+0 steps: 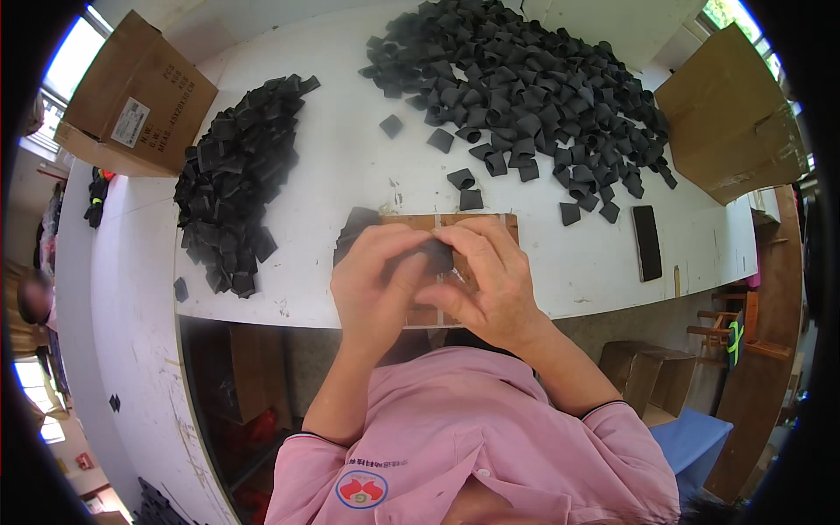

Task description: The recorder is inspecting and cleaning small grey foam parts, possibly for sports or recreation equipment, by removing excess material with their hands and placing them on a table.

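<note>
Both hands meet at the table's front edge, over a brown board (502,227). Between them is a small black piece of soft-looking sheet material (436,254), mostly covered by the fingers. My left hand (372,276) is closed round its left side, somewhat blurred. My right hand (492,278) pinches its right side, fingertips on the top and thumb below. More black pieces (357,224) lie just beyond and left of my left hand, partly hidden by it.
A large pile of curled black pieces (525,96) covers the far right; a flatter heap (232,192) lies at left. Cardboard boxes stand at far left (140,105) and far right (731,114). A phone (647,243) lies at right. Below are an opened carton (647,376) and a blue stool-like object (696,442).
</note>
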The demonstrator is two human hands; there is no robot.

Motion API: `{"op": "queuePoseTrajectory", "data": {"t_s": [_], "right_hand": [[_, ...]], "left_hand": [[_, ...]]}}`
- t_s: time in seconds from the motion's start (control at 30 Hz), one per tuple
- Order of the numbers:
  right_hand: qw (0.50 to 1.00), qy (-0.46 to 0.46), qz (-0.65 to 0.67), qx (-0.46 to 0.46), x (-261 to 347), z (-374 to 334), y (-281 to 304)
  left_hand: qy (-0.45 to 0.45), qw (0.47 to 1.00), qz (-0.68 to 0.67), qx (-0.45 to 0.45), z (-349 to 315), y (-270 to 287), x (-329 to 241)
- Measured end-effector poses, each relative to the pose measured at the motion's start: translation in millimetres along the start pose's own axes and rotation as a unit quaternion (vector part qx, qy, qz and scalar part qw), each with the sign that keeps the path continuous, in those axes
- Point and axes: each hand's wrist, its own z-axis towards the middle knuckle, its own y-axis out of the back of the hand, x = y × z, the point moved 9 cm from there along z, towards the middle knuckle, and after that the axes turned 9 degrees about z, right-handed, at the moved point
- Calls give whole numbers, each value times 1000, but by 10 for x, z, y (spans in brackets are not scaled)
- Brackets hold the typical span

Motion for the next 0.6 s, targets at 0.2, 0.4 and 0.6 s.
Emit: {"op": "queuePoseTrajectory", "data": {"t_s": [0.2,0.4,0.6], "right_hand": [[996,-62,45,43,-148,97,-85],[994,-79,68,18,-293,-100,-146],[984,-137,102,48,-149,46,-136]], "left_hand": [[24,999,30,-8,13,46,-9],[-22,998,62,15,6,-44,-94],[28,993,-108,-26,-31,63,86]]}}
